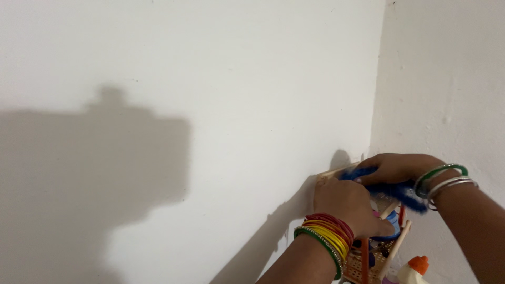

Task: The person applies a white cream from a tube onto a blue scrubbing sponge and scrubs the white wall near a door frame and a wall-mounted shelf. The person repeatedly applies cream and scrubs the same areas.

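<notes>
Where two white walls [210,79] meet in a corner, a small craft frame of wooden sticks [389,247] stands against the left wall, close to that corner. Its upper edge bears a fuzzy blue strip [392,190], already laid along most of the top, its right end still loose and hanging over the side. The right hand [397,167], two bangles at the wrist, pinches the strip's left part against the frame. The left hand [350,206], with red, yellow and green bangles, clasps the frame's near side, steadying it. Lower right, a white bottle with an orange cap [418,265] stands just beside the frame.
</notes>
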